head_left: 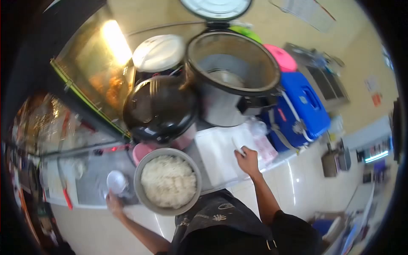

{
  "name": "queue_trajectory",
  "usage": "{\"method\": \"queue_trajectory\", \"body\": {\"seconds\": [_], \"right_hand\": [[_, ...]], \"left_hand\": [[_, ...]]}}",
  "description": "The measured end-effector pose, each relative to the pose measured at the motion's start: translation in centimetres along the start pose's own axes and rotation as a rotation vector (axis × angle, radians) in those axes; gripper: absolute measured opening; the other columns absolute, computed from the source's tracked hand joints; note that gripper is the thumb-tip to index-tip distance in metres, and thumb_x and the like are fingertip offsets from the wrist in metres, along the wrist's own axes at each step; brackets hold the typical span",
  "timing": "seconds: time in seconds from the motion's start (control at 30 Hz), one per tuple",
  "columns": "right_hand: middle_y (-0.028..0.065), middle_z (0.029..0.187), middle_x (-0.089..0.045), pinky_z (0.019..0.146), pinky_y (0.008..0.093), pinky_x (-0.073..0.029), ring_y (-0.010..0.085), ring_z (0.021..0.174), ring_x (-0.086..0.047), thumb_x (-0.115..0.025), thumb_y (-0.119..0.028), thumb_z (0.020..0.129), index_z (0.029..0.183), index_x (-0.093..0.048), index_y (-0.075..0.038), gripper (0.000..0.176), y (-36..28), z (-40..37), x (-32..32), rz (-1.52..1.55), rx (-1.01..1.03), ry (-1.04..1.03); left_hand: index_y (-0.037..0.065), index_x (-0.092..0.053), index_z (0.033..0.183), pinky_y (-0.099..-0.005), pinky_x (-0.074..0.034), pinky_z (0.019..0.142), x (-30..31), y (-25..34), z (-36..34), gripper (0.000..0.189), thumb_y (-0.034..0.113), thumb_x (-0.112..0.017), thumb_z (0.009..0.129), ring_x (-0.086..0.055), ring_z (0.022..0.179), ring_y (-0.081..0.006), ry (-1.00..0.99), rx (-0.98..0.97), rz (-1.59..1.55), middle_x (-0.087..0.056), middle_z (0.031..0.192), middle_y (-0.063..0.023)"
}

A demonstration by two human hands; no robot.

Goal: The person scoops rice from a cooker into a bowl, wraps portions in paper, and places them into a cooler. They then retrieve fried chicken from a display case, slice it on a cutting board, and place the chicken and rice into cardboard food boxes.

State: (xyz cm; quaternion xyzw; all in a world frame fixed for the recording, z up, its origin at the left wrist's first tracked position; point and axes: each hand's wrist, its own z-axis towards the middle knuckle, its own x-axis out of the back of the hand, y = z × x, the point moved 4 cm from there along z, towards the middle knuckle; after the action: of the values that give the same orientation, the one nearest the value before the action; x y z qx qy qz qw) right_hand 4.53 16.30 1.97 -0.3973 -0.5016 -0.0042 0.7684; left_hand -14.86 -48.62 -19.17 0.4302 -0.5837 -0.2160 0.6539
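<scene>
At the counter's left front, my left hand [114, 204] grips the near side of a small whitish bowl [117, 182]; both are blurred. My right hand [247, 161] is closed above a stack of white paper sheets [214, 157]. A pale, thin shape reaches from its fingers, too blurred against the paper to name. Between my hands, close to my body, sits a grey round bowl of cooked rice [168, 182]. Behind the sheets stands a large rice cooker [225, 104] with its lid [216, 8] raised.
A dark-lidded pot [160, 108] stands behind the rice bowl, beside a lit glass food case [91, 76]. Right of the cooker are a blue cool box [302, 108] and a pink lid [280, 58]. At far left lies a knife with a red handle [67, 199].
</scene>
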Motion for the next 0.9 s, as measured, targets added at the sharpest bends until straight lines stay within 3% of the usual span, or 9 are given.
{"method": "queue_trajectory", "body": {"seconds": [0.1,0.17,0.27,0.33,0.47,0.57,0.6,0.77,0.9], "right_hand": [[0.0196,0.063,-0.057,0.056,0.0413,-0.044,0.0381,0.060,-0.058,-0.065,-0.019,0.075,0.076,-0.061,0.000,0.020,7.7,1.6,2.4,-0.156,-0.101,0.376],[0.0211,0.093,-0.060,0.070,0.0424,-0.047,0.0372,0.084,-0.059,-0.067,-0.021,0.074,0.100,-0.060,-0.001,0.033,10.7,3.4,3.0,-0.251,-0.022,0.415],[0.0222,0.115,-0.053,0.081,0.0436,-0.046,0.0378,0.101,-0.054,-0.067,-0.021,0.075,0.114,-0.051,0.000,0.047,13.7,6.6,1.7,-0.286,0.089,0.329],[0.0232,0.107,-0.057,0.081,0.0441,-0.046,0.0396,0.097,-0.056,-0.063,-0.014,0.075,0.109,-0.054,0.002,0.038,17.9,8.5,-0.5,-0.495,0.015,0.148],[0.0225,0.071,-0.058,0.061,0.0457,-0.045,0.0411,0.070,-0.058,-0.056,-0.003,0.071,0.078,-0.056,0.001,0.009,12.2,7.1,2.5,-0.212,0.053,0.261],[0.0185,0.061,-0.053,0.051,0.0429,-0.041,0.0379,0.058,-0.056,-0.062,-0.007,0.075,0.072,-0.054,-0.002,0.010,6.5,2.3,4.2,-0.127,0.230,0.304],[0.0167,0.070,-0.057,0.055,0.0405,-0.046,0.0370,0.064,-0.059,-0.068,-0.010,0.063,0.085,-0.058,-0.003,0.025,8.9,0.0,2.7,-0.288,0.154,0.165],[0.0147,0.088,-0.053,0.060,0.0403,-0.048,0.0326,0.078,-0.058,-0.065,-0.003,0.054,0.094,-0.054,-0.006,0.041,7.1,-4.0,-3.1,-0.201,0.403,-0.292],[0.0166,0.095,-0.053,0.074,0.0360,-0.044,0.0319,0.084,-0.054,-0.076,-0.013,0.064,0.101,-0.051,-0.001,0.045,7.0,-1.4,0.5,-0.033,0.291,0.153]], "left_hand": [[0.007,-0.055,0.113,-0.0326,-0.039,0.041,0.6,9.8,-5.1,0.056,0.055,-0.050,0.085,-0.051,0.050,-0.0158,-0.060,0.417,-0.235,-0.056,0.068,-0.0089],[0.006,-0.051,0.117,-0.0319,-0.036,0.038,1.5,9.6,-5.8,0.061,0.057,-0.053,0.083,-0.048,0.045,-0.0135,0.025,0.568,-0.131,-0.051,0.064,-0.0061],[-0.001,-0.045,0.126,-0.0344,-0.045,0.052,2.6,10.8,-4.1,0.073,0.056,-0.055,0.082,-0.057,0.072,-0.0238,0.129,0.318,-0.026,-0.059,0.085,-0.0142],[-0.002,-0.041,0.130,-0.0329,-0.045,0.062,5.0,13.7,-4.1,0.076,0.055,-0.056,0.082,-0.056,0.087,-0.0261,0.386,-0.143,0.558,-0.059,0.098,-0.0187],[-0.002,-0.043,0.129,-0.0277,-0.040,0.055,8.8,20.9,-7.6,0.066,0.045,-0.058,0.086,-0.051,0.066,-0.0155,0.323,0.033,0.255,-0.054,0.074,-0.0077],[-0.002,-0.047,0.124,-0.0240,-0.032,0.044,8.2,24.1,-11.8,0.050,0.033,-0.057,0.090,-0.039,0.049,-0.0060,0.342,0.081,0.023,-0.039,0.058,0.0034],[-0.002,-0.049,0.121,-0.0230,-0.032,0.043,8.1,22.5,-13.0,0.046,0.032,-0.056,0.091,-0.038,0.049,-0.0053,0.311,0.096,-0.141,-0.040,0.058,0.0033],[-0.001,-0.054,0.113,-0.0205,-0.032,0.044,5.6,19.7,-16.0,0.036,0.028,-0.054,0.092,-0.037,0.050,-0.0038,0.220,0.270,-0.348,-0.042,0.058,0.0041],[0.000,-0.057,0.110,-0.0202,-0.032,0.046,3.5,23.7,-16.1,0.033,0.027,-0.055,0.091,-0.039,0.052,-0.0040,0.126,0.149,-0.299,-0.046,0.060,0.0038]]}}
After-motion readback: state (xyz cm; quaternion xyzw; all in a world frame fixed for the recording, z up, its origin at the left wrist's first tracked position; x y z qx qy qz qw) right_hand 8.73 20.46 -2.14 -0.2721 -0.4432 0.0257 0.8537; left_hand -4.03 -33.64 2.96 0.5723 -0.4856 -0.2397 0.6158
